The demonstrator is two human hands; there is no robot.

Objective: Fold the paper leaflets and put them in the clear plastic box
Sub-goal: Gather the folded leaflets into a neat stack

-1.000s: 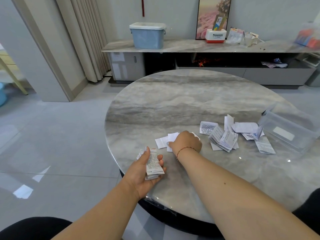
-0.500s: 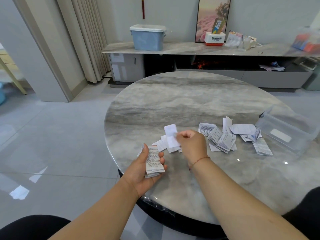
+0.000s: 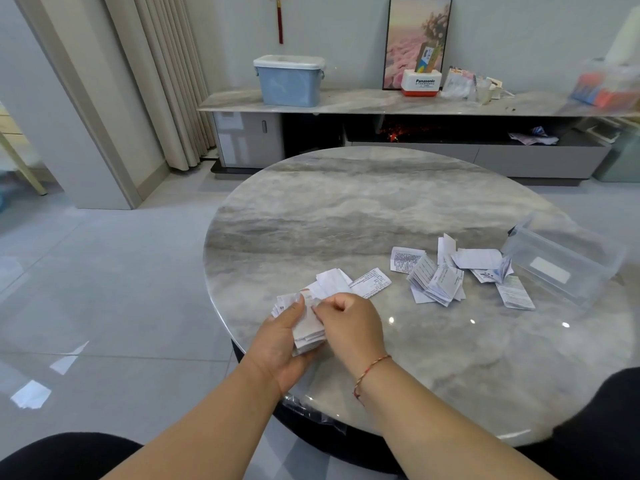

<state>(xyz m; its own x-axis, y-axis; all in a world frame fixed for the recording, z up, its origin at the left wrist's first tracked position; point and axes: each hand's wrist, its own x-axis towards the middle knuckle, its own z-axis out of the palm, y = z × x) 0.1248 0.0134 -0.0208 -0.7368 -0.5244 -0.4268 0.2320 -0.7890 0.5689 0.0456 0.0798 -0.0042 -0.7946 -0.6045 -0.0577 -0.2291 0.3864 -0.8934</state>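
My left hand (image 3: 280, 344) grips a stack of folded leaflets (image 3: 306, 332) at the table's near left edge. My right hand (image 3: 349, 327), fingers curled, pinches a leaflet against the top of that stack. Just beyond the hands lie a few loose leaflets (image 3: 346, 284) on the marble. A bigger heap of leaflets (image 3: 436, 278) sits to the right. The clear plastic box (image 3: 554, 265) stands at the far right of the table, apart from both hands.
The round marble table (image 3: 381, 209) has bare surface at the back. Behind it runs a low cabinet (image 3: 381, 102) with a blue bin (image 3: 289, 81), a framed picture and small clutter. Curtains hang at left over glossy floor tiles.
My right hand picked a leaflet off the table, lifted it and brought it back onto the stack in my left hand. The left hand rose slightly toward it.
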